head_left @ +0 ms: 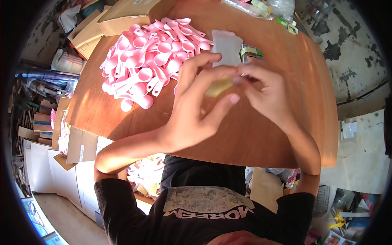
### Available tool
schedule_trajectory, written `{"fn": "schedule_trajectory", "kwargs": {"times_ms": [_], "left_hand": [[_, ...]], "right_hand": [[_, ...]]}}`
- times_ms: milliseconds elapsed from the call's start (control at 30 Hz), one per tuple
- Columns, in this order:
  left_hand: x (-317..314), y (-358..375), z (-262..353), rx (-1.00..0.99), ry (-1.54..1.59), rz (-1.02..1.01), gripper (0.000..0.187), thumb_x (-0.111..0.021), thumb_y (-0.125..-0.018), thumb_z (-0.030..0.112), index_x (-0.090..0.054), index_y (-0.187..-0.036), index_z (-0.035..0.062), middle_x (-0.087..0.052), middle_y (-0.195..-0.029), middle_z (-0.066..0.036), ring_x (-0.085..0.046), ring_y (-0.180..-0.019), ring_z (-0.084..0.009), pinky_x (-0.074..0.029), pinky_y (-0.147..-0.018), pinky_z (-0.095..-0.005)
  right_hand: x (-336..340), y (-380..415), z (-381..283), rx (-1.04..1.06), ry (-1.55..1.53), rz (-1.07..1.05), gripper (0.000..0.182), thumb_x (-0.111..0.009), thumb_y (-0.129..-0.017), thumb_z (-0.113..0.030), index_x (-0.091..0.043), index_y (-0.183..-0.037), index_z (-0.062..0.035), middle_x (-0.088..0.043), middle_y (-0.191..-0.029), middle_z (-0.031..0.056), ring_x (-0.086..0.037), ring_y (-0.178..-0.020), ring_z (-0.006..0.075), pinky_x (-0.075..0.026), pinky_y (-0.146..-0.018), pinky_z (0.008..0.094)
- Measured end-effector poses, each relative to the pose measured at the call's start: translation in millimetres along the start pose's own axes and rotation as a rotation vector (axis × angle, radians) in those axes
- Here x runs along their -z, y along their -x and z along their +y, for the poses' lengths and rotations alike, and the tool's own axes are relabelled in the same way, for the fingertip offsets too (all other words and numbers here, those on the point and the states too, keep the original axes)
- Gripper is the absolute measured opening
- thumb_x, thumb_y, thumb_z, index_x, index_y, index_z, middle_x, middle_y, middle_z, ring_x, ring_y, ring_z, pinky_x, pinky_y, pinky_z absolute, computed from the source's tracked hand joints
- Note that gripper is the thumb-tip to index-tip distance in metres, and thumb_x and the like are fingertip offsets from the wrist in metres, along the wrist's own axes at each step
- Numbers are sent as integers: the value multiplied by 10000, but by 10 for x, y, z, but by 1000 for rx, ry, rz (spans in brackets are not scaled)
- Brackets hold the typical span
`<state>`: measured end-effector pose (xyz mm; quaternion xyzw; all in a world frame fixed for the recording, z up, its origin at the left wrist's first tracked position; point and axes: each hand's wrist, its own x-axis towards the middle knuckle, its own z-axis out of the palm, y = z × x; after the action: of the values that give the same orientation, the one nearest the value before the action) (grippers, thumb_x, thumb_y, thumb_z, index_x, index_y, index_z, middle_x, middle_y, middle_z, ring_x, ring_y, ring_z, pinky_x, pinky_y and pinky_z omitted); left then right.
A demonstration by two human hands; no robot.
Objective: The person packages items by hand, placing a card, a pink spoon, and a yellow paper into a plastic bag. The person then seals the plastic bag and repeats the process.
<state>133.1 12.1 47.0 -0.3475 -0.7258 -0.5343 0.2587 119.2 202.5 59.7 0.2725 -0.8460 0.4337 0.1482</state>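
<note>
Both my hands are raised over the brown table [245, 134], close together. My left hand [198, 102] has its fingers spread and curved, with the thumb apart from them. My right hand [263, 87] is closed, thumb and fingers pinched beside my left fingertips; what they hold is too small and blurred to name. A blurred yellowish thing [219, 87] shows between the hands. Beyond them lie a stack of clear plastic bags [227, 45] and a small colourful packet [252, 53]. A big heap of pink spoons [151, 57] is left of my hands.
An open cardboard box [124, 16] stands at the table's back left edge. Plastic packages [281, 8] and green-handled scissors [287, 25] lie at the back right. Below the front edge, a box of mixed pieces [145, 175] stands by my legs.
</note>
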Motion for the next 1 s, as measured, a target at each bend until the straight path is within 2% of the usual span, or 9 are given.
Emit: {"fn": "schedule_trajectory", "kwargs": {"times_ms": [100,133,233,267,367,600,767,833,1000], "left_hand": [[45,324,66,-30,190,64,295,-697,-762,35,-605,-1042,11,-524,-1089,-161,-550,-955,-267,-439,-847,-342],[79,361,70,38,355,-71,298,-694,-783,31,-597,-1064,4,-549,-1090,-151,-580,-926,-253,-457,-825,-314],[-28,516,149,687,1319,-193,613,-567,-916,424,-373,-1333,19,-469,-1293,-159,-477,-1202,-267,-365,-1026,-373],[-63,506,184,783,1522,-137,742,-466,-904,579,-286,-1385,43,-416,-1358,-173,-415,-1264,-284,-315,-1074,-412],[-93,499,205,838,1815,287,607,-480,-922,516,-384,-1333,79,-499,-1279,-142,-488,-1195,-280,-409,-999,-461],[67,570,-10,769,1556,706,325,-474,-973,193,-447,-1262,50,-604,-970,-82,-608,-1006,-239,-484,-928,-402],[354,625,-90,626,1408,899,346,-516,-954,137,-429,-1284,78,-583,-1034,-80,-590,-1057,-222,-459,-994,-409],[395,612,-78,610,1293,990,382,-516,-956,147,-400,-1314,86,-572,-1059,-89,-580,-1071,-226,-450,-1003,-409],[415,664,-163,595,1270,969,403,-496,-965,164,-367,-1341,101,-569,-1085,-93,-574,-1076,-242,-434,-1009,-429]], "right_hand": [[165,-50,-163,167,133,252,113,-665,-793,23,-675,-903,-2,-635,-832,85,-629,-688,166,-496,-582,243],[195,-31,-202,261,236,308,117,-655,-796,30,-686,-900,-14,-637,-849,80,-628,-696,160,-500,-580,244],[54,192,-315,420,400,216,185,-715,-733,44,-670,-904,-10,-632,-924,109,-631,-768,227,-525,-644,301],[7,217,-306,510,353,112,189,-716,-719,25,-675,-899,-14,-632,-923,107,-635,-769,234,-532,-638,314],[-256,220,-263,730,450,45,156,-667,-720,-96,-699,-873,-89,-630,-939,51,-622,-768,181,-528,-616,275],[-481,247,-253,777,712,-54,146,-600,-812,-176,-681,-902,-94,-630,-1095,39,-624,-943,218,-543,-787,372],[-469,122,-109,895,606,-7,134,-651,-802,-104,-694,-926,-77,-671,-1003,27,-645,-880,222,-551,-734,357],[-482,-66,93,702,539,116,160,-645,-765,-120,-684,-918,-89,-661,-901,20,-641,-771,203,-537,-671,283],[-567,-961,873,231,435,126,153,-638,-765,-145,-675,-901,-87,-671,-841,64,-643,-767,275,-511,-646,376]]}}
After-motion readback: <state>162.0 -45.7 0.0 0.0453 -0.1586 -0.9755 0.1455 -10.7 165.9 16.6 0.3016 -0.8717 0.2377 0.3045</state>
